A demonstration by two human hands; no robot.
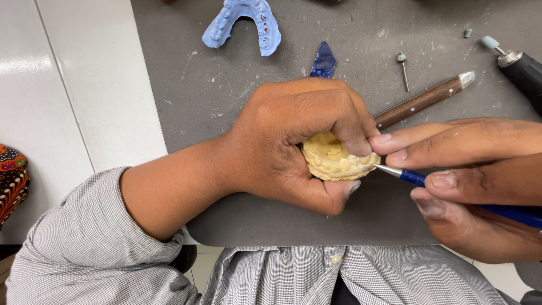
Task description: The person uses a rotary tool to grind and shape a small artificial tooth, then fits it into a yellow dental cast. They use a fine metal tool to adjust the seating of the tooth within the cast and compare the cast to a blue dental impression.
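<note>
My left hand [293, 141] grips a yellow dental cast [333, 161] of a row of teeth, fingers over its top and thumb under its front edge. My right hand [480, 181] holds a blue-handled pointed tool [406, 176] like a pen. The metal tip of the tool touches the right side of the cast. Both hands hover just above a grey mat [226, 96], near its front edge.
A blue dental impression [244, 22] lies at the back of the mat. A dark blue wedge [323, 61], a small bur [403, 69], a wooden-handled knife [423, 101] and a black rotary handpiece [522, 68] lie behind the hands. White table surface [84, 85] at left.
</note>
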